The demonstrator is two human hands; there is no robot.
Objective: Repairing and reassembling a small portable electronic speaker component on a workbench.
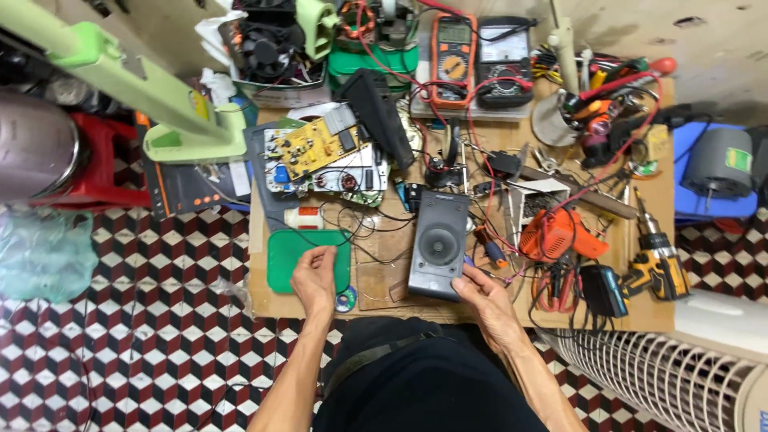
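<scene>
The right hand [485, 294] grips the lower right corner of a dark grey rectangular plastic speaker box [438, 244] with a round cone in its face, fingers curled against its bottom edge. The left hand [315, 278] is bunched, fingertips pinched at a thin black wire [352, 232]; whether it truly holds the wire I cannot tell.

The speaker box lies flat on a wooden worktable [384, 280], just ahead of the right hand and well to the right of the left hand. Left of the speaker box, a flat green rectangular mat [282, 256] lies under the left hand, and a small roll of solder wire [346, 301] sits at the table edge between the two hands. Loose black wires loop between the mat and the speaker box.

Up and left of the speaker box lie a yellow circuit board [308, 148] and a white one beside it, with a small white cylinder banded in red [306, 217] below them. Directly beyond the speaker box stands a black angled housing [378, 114]. Farther up sit an orange-cased multimeter [453, 60] and a black one [505, 62], red leads trailing down towards the speaker box.

Right of the speaker box rest an orange plastic tool [552, 234], a black battery pack [602, 290] and a yellow-and-black cordless drill [656, 260]. A pale green fan stand [144, 88] reaches in far to the upper left, and a white fan grille [664, 380] lies at lower right.
</scene>
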